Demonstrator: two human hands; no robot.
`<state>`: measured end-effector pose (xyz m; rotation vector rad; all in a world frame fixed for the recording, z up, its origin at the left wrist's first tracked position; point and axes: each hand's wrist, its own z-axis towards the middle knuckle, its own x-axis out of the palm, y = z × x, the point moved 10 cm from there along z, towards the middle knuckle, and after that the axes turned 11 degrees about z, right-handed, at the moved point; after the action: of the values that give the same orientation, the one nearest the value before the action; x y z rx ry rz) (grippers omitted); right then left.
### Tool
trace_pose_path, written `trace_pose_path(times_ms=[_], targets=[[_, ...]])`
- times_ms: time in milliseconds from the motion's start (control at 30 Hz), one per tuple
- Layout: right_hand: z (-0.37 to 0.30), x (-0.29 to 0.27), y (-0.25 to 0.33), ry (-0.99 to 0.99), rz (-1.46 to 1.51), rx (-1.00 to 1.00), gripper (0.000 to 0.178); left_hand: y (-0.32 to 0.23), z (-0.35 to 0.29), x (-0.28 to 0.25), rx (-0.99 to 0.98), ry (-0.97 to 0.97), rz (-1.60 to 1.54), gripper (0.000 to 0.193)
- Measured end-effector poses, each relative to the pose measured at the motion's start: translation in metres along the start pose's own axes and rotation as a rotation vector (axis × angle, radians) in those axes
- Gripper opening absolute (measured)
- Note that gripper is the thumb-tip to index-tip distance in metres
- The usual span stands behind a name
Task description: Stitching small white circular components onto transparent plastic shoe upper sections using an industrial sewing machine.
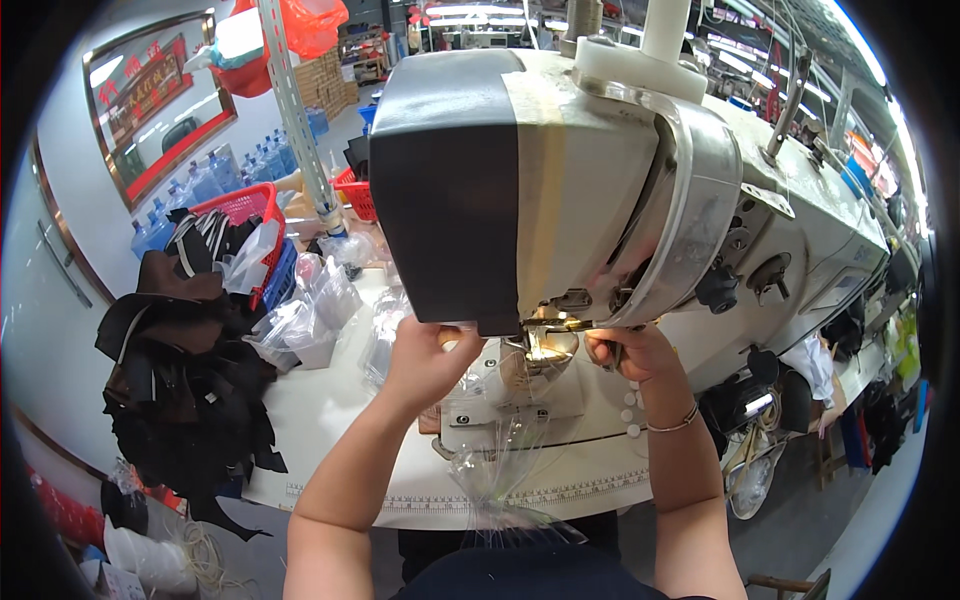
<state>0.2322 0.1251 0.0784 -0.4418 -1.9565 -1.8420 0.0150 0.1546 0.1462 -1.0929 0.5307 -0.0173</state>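
In front of me stands a large sewing machine with a dark end cover, its lamp lighting the needle area. My left hand is at the lower left of the machine head, thumb bent in and fingers curled; the head hides the fingertips and anything between them. Right of the needle, my right hand is closed around a small dark metal tool, whose kind I cannot make out. Clear plastic film hangs below the needle area over the front edge of the white table.
Dark cut pieces hang in a heap at the left. Behind them are a red basket and clear plastic bags. A measuring scale runs along the table's front edge. Several white discs lie near my right wrist.
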Motion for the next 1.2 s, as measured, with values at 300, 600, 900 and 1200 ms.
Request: trace_pose_path(times_ms=[300,600,900,1200], targets=[[-0.044,0.003,0.053,-0.489,-0.810,-0.654,0.019,0.022,0.018,0.037,-0.178,0.304,-0.024,0.036],[-0.107,0.129,0.019,-0.125,-1.763,-1.258,0.032,0.022,0.006,0.041,-0.349,0.304,-0.223,0.016],[-0.090,0.129,0.041,-0.044,-1.684,-1.218,0.033,0.034,-0.004,0.049,-0.234,0.194,-0.393,0.021],[-0.067,0.100,0.044,-0.079,-1.622,-1.103,0.040,0.041,-0.009,0.057,-0.424,0.215,-0.690,0.010]])
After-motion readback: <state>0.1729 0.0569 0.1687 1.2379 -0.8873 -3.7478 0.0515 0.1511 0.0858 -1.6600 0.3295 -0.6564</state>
